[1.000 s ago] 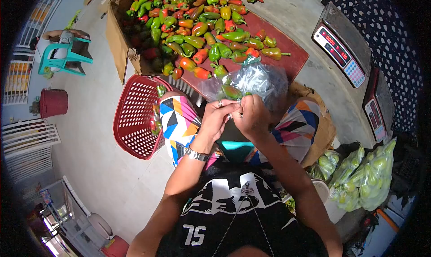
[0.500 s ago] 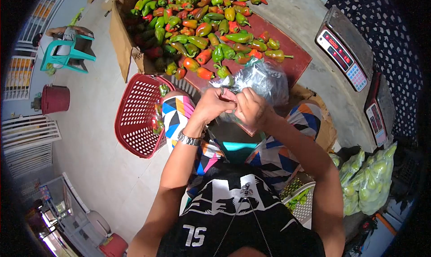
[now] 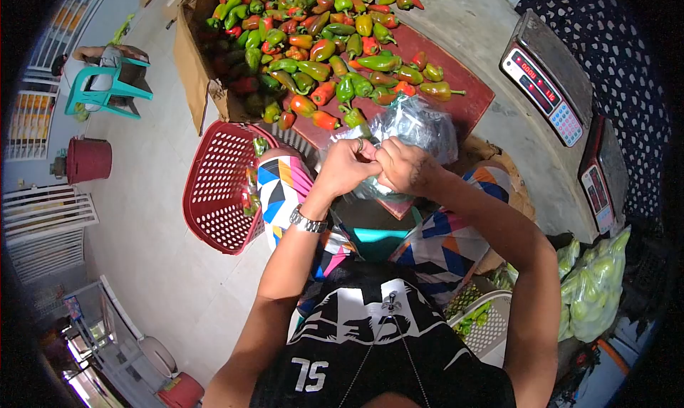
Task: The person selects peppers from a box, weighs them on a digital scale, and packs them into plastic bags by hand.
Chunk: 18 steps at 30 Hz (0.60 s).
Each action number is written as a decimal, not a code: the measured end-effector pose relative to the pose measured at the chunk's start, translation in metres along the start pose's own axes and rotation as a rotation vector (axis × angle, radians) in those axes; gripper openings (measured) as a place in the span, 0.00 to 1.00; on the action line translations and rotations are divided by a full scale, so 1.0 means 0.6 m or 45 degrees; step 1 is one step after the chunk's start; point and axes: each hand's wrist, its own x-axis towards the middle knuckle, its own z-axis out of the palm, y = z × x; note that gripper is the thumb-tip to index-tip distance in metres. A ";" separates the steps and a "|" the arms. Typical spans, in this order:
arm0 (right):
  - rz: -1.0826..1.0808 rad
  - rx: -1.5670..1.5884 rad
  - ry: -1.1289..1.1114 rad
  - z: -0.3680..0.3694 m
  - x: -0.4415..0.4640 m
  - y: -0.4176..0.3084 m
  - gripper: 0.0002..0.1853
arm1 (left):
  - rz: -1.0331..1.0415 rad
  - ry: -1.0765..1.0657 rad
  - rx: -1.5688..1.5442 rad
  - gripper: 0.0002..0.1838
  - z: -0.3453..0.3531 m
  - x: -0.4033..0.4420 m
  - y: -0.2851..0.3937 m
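My left hand (image 3: 345, 169), with a ring and a metal watch on its wrist, pinches at a clear plastic bag (image 3: 422, 127). Pressed against it, my right hand (image 3: 404, 167) is closed on the same bag. The fingertips meet over the near part of the plastic, so the exact grip is partly hidden. Crumpled, shiny plastic lies on the red tabletop (image 3: 467, 95) just beyond my hands. Green, red and mixed-colour peppers (image 3: 322, 50) are heaped past the bag, some close to my left fingers.
A red perforated basket (image 3: 201, 187) with bagged peppers stands at my left knee. Two digital scales (image 3: 545, 87) (image 3: 597, 187) sit on the right. Bags of green produce (image 3: 597, 283) and a pale basket (image 3: 491, 330) are at lower right. A green chair (image 3: 107, 84) holds a person further left.
Both hands remain together on the bag, with the fingers shifted slightly. My right elbow has swung a little outward, and my left wrist has moved slightly right.
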 end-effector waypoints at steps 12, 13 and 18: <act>-0.003 -0.063 -0.064 -0.005 0.024 0.011 0.20 | 0.142 0.311 0.094 0.06 0.030 -0.005 -0.006; 0.004 -0.065 -0.082 -0.014 0.029 0.005 0.19 | 0.144 0.292 0.041 0.06 0.030 -0.003 -0.014; 0.227 0.155 0.202 -0.024 0.019 -0.017 0.12 | -0.004 0.084 -0.519 0.03 0.019 -0.003 -0.026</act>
